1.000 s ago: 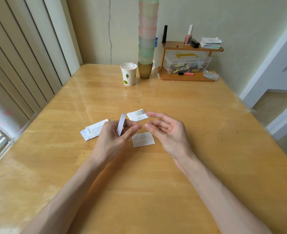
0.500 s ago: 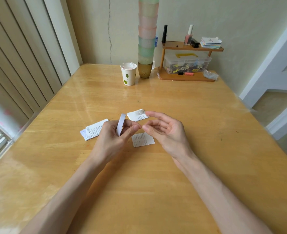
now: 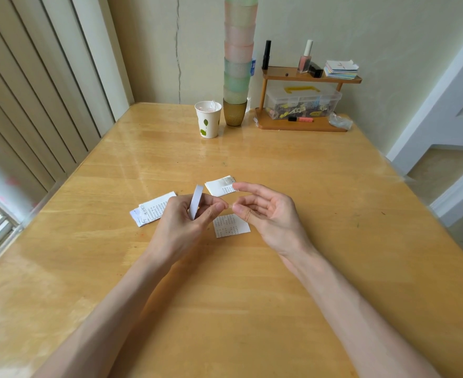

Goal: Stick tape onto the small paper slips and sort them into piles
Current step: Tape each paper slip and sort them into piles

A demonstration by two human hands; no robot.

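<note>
My left hand (image 3: 181, 225) grips a narrow white roll of tape (image 3: 196, 200), seen edge-on, above the wooden table (image 3: 306, 186). My right hand (image 3: 268, 216) hovers just right of it, fingers loosely curled, thumb and forefinger apart, the forefinger tip close to my left thumb. A single printed paper slip (image 3: 231, 226) lies flat under and between the hands. A small pile of slips (image 3: 154, 208) lies to the left, partly behind my left hand. Another slip pile (image 3: 220, 185) with a shiny taped patch lies just beyond my right thumb.
A paper cup (image 3: 208, 120) with a leaf print and a tall stack of coloured cups (image 3: 237, 66) stand at the table's far edge. A small wooden shelf (image 3: 301, 124) with a clear box and bottles is at the back right. The table's edges drop off on the left and right.
My right hand has edged left toward my left hand, so its forefinger tip now sits by my left thumb. The tape roll and the slips have stayed put.
</note>
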